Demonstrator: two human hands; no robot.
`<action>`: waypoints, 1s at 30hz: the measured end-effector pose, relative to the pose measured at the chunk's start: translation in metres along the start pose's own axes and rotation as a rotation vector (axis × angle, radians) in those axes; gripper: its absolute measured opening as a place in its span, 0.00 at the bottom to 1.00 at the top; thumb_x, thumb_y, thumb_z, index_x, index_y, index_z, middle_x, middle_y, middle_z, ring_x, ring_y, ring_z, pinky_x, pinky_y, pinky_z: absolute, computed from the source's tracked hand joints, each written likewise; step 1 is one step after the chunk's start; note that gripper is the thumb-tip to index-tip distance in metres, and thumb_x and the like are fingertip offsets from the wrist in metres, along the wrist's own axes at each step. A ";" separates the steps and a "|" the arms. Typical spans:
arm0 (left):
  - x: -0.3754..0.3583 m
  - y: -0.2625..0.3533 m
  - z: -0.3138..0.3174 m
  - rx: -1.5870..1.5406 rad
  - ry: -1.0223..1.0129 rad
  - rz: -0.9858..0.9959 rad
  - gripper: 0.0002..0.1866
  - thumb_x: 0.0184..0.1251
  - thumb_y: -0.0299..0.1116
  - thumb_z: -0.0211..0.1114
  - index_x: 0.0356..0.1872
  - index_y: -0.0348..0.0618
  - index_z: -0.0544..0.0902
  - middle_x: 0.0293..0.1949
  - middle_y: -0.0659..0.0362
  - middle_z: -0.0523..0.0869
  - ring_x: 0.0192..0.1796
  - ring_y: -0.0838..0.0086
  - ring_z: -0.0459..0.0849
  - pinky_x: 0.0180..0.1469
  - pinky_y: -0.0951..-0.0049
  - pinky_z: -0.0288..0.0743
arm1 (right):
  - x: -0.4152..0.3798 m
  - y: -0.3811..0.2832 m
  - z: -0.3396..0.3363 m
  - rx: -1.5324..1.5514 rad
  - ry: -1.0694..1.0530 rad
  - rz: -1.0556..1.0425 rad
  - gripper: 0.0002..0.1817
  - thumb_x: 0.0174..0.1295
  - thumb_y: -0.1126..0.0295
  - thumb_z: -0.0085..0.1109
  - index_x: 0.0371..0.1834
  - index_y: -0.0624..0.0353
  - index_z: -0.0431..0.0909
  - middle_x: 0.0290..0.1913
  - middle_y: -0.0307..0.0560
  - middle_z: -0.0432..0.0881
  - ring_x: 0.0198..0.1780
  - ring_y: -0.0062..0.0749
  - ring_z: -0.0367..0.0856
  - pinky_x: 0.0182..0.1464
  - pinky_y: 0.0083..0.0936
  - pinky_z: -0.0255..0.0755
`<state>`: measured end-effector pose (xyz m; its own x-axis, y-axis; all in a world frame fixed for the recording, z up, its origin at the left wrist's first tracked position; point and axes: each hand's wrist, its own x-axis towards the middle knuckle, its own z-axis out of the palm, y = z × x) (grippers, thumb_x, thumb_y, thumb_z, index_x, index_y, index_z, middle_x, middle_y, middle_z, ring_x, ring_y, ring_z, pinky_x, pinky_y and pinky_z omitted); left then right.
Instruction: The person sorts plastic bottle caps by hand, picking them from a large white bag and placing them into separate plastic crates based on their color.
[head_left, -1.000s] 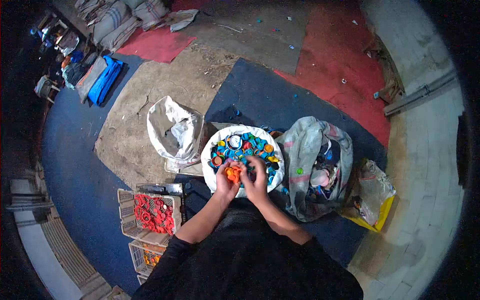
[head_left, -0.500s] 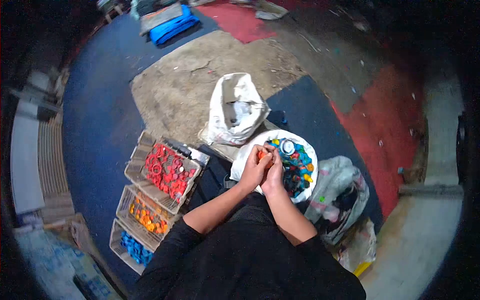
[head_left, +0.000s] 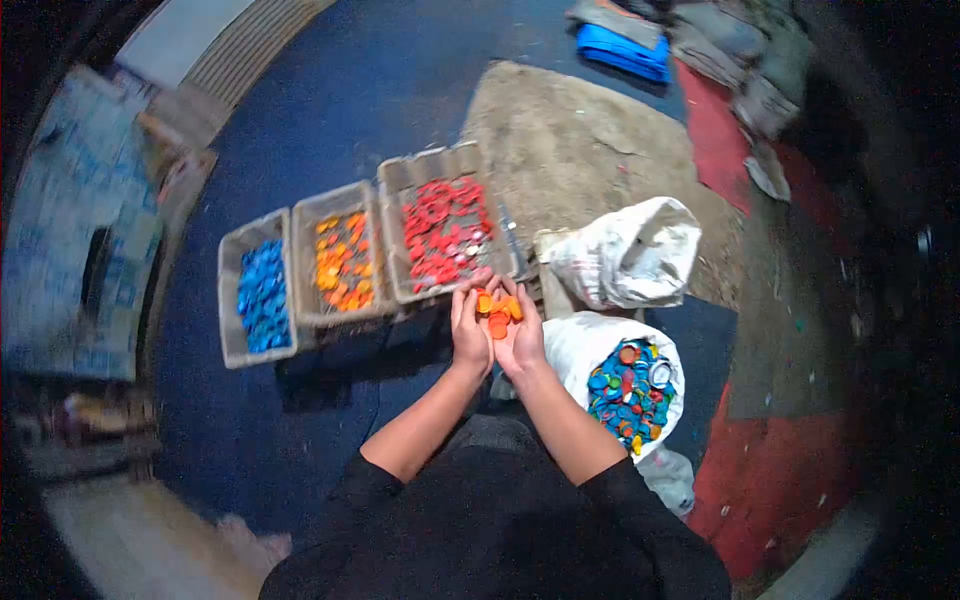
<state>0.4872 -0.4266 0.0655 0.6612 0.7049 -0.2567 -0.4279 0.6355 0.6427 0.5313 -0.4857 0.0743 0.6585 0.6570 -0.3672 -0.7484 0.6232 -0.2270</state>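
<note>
Cupped side by side, my left hand and my right hand hold several orange and yellow caps. Both are just below the front edge of the crate of red caps. Left of it stand a crate of orange and yellow caps and a crate of blue caps. To the right of my hands, a white sack lies open, full of mixed coloured caps.
Another open white sack stands behind the full one. A folded blue cloth lies at the back. A clear plastic bag is at the lower right. Blue-patterned packs are at the far left.
The view has turned left, so the crates now appear ahead and the sacks to the right. My hands have left the sack's mouth and opened into a cup, showing the orange caps.
</note>
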 end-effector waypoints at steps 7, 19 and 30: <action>-0.044 0.078 -0.080 -0.002 0.185 0.179 0.09 0.72 0.22 0.50 0.49 0.35 0.76 0.58 0.46 0.82 0.63 0.63 0.79 0.71 0.62 0.69 | -0.014 0.109 -0.004 -0.117 0.013 0.273 0.20 0.74 0.73 0.43 0.66 0.63 0.70 0.61 0.54 0.78 0.63 0.42 0.77 0.69 0.39 0.70; 0.008 0.204 -0.222 0.062 0.440 0.284 0.08 0.67 0.16 0.52 0.43 0.37 0.77 0.45 0.54 0.83 0.49 0.71 0.83 0.58 0.70 0.78 | 0.035 0.306 0.049 -0.383 0.016 0.375 0.29 0.61 0.78 0.46 0.69 0.66 0.64 0.56 0.52 0.77 0.57 0.41 0.79 0.65 0.35 0.73; 0.076 0.305 -0.315 0.043 0.557 0.054 0.08 0.71 0.29 0.52 0.41 0.42 0.79 0.41 0.58 0.81 0.47 0.72 0.80 0.55 0.70 0.75 | 0.077 0.435 0.092 -0.301 0.197 0.383 0.16 0.71 0.65 0.51 0.56 0.63 0.76 0.50 0.50 0.84 0.54 0.41 0.82 0.62 0.35 0.75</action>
<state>0.2133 -0.0800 0.0146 0.2082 0.8035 -0.5576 -0.4189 0.5885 0.6916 0.2643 -0.1251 0.0297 0.3270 0.7040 -0.6305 -0.9415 0.1854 -0.2813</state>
